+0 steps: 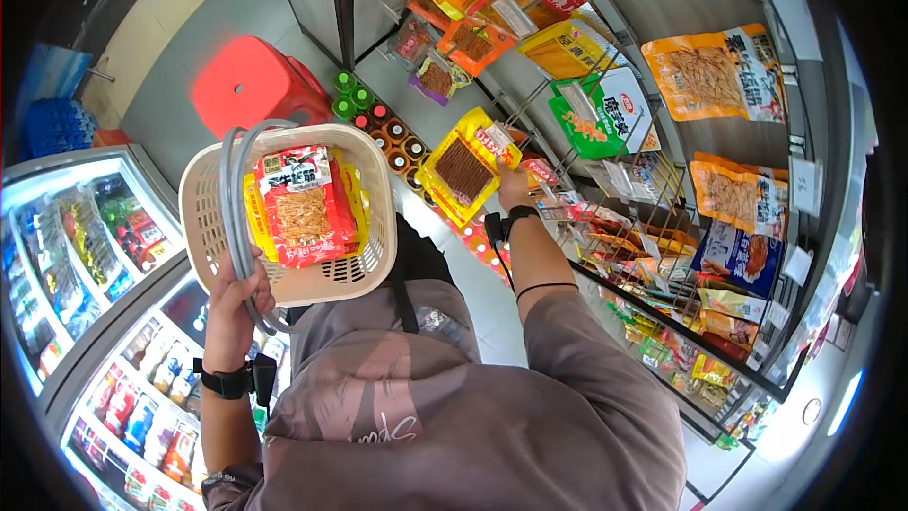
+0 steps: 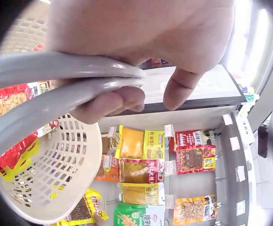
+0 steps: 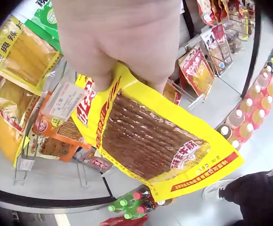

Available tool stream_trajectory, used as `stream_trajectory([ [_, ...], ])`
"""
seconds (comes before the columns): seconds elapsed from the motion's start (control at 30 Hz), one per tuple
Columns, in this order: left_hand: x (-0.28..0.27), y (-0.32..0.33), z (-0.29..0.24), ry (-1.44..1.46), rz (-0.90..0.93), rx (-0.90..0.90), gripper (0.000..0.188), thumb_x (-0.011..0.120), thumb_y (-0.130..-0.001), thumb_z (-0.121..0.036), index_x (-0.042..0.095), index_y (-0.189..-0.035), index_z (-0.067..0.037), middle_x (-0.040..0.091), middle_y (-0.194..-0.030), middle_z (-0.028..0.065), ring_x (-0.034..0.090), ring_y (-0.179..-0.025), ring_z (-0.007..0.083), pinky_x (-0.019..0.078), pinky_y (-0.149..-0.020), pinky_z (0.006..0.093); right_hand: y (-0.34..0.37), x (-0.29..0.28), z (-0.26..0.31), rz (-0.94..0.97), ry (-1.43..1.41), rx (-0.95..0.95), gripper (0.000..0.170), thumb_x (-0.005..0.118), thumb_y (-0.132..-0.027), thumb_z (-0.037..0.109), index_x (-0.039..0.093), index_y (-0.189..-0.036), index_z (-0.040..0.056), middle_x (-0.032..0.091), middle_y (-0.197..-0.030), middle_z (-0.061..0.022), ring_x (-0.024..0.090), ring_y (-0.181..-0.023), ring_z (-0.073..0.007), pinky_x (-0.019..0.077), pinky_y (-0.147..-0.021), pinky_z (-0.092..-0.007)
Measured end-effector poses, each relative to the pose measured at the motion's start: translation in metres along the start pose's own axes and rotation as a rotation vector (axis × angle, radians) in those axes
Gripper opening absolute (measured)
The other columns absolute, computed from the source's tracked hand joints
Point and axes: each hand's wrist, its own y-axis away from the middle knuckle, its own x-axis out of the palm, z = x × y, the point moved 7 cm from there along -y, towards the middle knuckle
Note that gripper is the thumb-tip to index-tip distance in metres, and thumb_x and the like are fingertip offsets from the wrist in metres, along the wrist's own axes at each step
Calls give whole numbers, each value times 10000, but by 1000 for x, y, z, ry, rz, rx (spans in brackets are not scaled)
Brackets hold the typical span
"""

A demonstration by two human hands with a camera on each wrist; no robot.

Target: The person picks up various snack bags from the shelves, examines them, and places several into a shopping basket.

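Observation:
A yellow snack bag (image 1: 462, 173) with a clear window onto brown strips is pinched by its top edge in my right hand (image 1: 514, 189), in front of the hanging rack. In the right wrist view, the fingers (image 3: 103, 84) sit over the top of this bag (image 3: 148, 139) and the thumb side is partly hidden. My left hand (image 1: 238, 298) grips the two grey handles (image 2: 56, 66) of a cream plastic basket (image 1: 380, 218). Inside the basket, a red snack bag (image 1: 301, 213) lies on top of yellow ones.
Snack bags hang on rack hooks at the right, among them a green and white bag (image 1: 601, 114) and an orange one (image 1: 714, 76). A red stool (image 1: 251, 85) and several bottles (image 1: 355, 99) stand on the floor ahead. Lit drink fridges (image 1: 57, 369) line the left.

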Motion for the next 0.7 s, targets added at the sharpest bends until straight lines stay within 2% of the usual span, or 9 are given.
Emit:
stream_trajectory([
  [0.2,6,-1,-10,-27,37,6,433,620,-832,-209,440,-1190,-47,445,-771,3,430,-628,89,367,-571,235,30,-15,-26,-86,87,413,350,631,-903,210,528,-1197,51,624,-1059,-103,657,-875,-250,553,-710,-386],
  [0.23,9,-3,-9,-13,60,23,432,621,-831,-207,442,-1190,-46,443,-770,3,431,-630,96,369,-574,241,20,-25,-35,35,370,263,335,630,-900,210,533,-1179,51,626,-1058,-111,657,-872,-260,553,-696,-413],
  [0.3,4,-4,-11,17,94,28,423,619,-830,-197,449,-1187,-43,440,-771,9,433,-634,112,374,-580,256,44,1,-23,50,316,322,360,666,-868,237,583,-1125,0,662,-1007,-156,668,-872,-268,552,-689,-414],
  [0.33,0,-5,-14,36,109,23,415,615,-831,-189,453,-1183,-41,439,-774,14,434,-636,121,378,-584,265,53,14,-8,60,440,196,358,676,-858,240,600,-1108,-5,675,-974,-143,667,-874,-247,534,-727,-381],
  [0.4,-12,-6,-18,56,125,30,393,604,-836,-178,462,-1178,-44,440,-782,26,440,-648,130,387,-594,281,109,57,78,19,789,-136,352,674,-864,208,591,-1116,-23,678,-959,-132,655,-878,-207,510,-772,-346],
  [0.43,-18,-7,-19,55,149,32,386,598,-839,-175,463,-1177,-49,441,-785,28,445,-653,132,390,-599,283,131,72,99,27,792,-141,352,674,-864,208,591,-1116,-23,678,-959,-132,655,-878,-207,510,-772,-346],
  [0.5,-21,-7,-21,61,175,33,375,580,-843,-164,457,-1182,-62,445,-787,31,460,-668,141,399,-613,287,175,98,159,35,479,-521,266,630,-899,145,595,-1098,-28,676,-972,-111,640,-890,-176,493,-807,-316],
  [0.6,-20,-13,-20,91,218,42,378,570,-844,-155,445,-1188,-62,451,-789,35,466,-670,145,402,-620,290,249,133,237,73,133,-633,188,581,-930,103,614,-1081,-5,663,-1031,-73,622,-924,-130,480,-818,-264],
  [0.7,-23,-13,-27,115,246,67,382,565,-847,-153,436,-1193,-56,467,-800,44,487,-687,158,426,-649,306,282,173,258,169,-133,-563,198,575,-936,86,597,-1105,-16,656,-1059,-64,618,-906,-110,482,-818,-261],
])
